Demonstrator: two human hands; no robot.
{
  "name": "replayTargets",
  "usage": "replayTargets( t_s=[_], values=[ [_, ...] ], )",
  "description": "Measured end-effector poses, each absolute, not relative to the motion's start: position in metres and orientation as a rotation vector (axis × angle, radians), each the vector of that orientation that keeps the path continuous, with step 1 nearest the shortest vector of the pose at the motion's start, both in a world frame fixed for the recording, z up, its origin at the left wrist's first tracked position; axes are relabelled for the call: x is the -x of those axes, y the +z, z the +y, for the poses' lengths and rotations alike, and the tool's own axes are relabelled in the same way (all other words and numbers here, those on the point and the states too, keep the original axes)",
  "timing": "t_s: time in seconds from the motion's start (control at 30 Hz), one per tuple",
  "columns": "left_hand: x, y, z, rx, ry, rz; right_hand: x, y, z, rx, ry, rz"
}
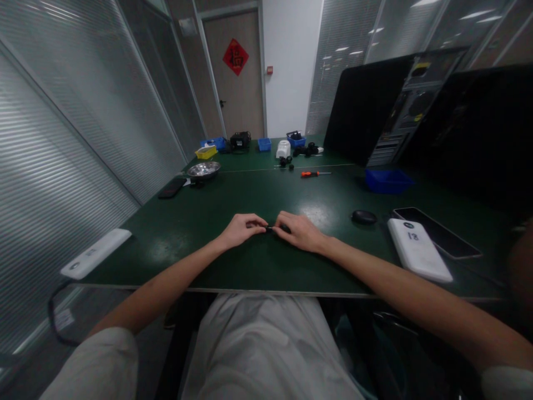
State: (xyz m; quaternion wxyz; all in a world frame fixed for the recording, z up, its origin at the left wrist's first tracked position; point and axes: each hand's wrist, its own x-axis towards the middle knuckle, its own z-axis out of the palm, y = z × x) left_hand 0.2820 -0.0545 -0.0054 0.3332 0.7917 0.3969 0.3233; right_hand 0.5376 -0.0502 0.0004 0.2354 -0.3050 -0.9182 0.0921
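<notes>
Above the green table [233, 266], my left hand [242, 230] and my right hand [303, 231] meet fingertip to fingertip. Between them shows a small dark piece [269, 229], too small for me to tell its kind. Both hands are closed in a pinch, one at each end of this piece. Part of something black shows under the curled fingers of my right hand, mostly hidden. Farther back lies a screwdriver [310, 174] with an orange and black handle, apart from both hands.
To the right are a black mouse [363, 217], a white power bank [418, 249], a dark phone or tablet [441, 233] and a blue bin [388, 181]. A metal bowl [204, 170] and phone [172, 188] sit at left. Small trays and a white device [283, 149] stand at the back.
</notes>
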Motion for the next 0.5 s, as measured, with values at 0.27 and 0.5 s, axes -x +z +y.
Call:
replayTargets(
  t_s=[0.27, 0.5],
  values=[
    [-0.2838, -0.0028, -0.0554, -2.228, 0.836, 1.032, -0.5355, 0.0033, -0.0515, 0.835, 0.210, -2.574],
    [-0.2863, -0.0022, -0.0575, -2.231, 0.840, 0.993, -0.5325, -0.0003, -0.0516, 0.838, 0.169, -2.598]
  ],
)
